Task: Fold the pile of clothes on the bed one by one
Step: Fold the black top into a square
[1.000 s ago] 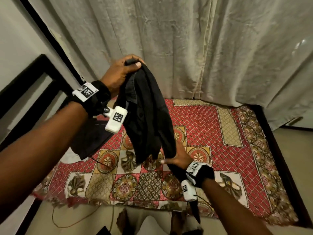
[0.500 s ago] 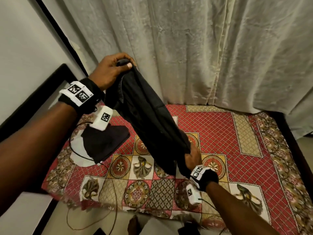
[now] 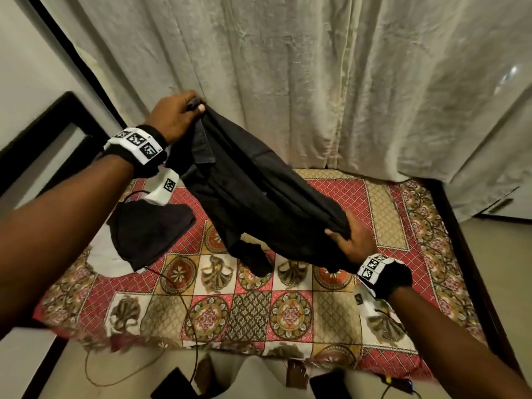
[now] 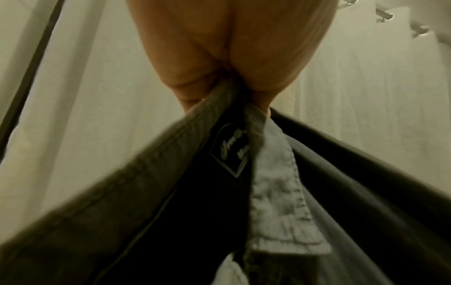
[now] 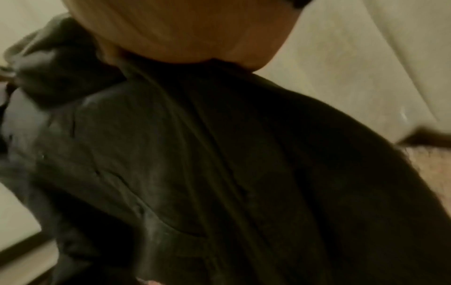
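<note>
A black shirt (image 3: 259,203) hangs stretched in the air above the bed (image 3: 247,312). My left hand (image 3: 178,116) grips its collar end high at the back left; the left wrist view shows the collar label (image 4: 231,150) just below my left hand (image 4: 227,63). My right hand (image 3: 349,237) grips the lower end, further right and nearer the bed. A sleeve end (image 3: 253,257) dangles down to the bedspread. In the right wrist view the black shirt (image 5: 219,173) fills the frame under my right hand (image 5: 183,30).
A dark garment (image 3: 149,228) lies on a white one (image 3: 106,254) at the bed's left side. A cream curtain (image 3: 288,82) hangs behind the bed. A thin cable (image 3: 184,300) trails across the bedspread to the floor. The dark bed frame (image 3: 472,254) runs along the right.
My right hand has pulled the shirt's lower end out to the right and up, so the shirt now stretches slantwise instead of hanging down. My left hand keeps its hold on the collar end.
</note>
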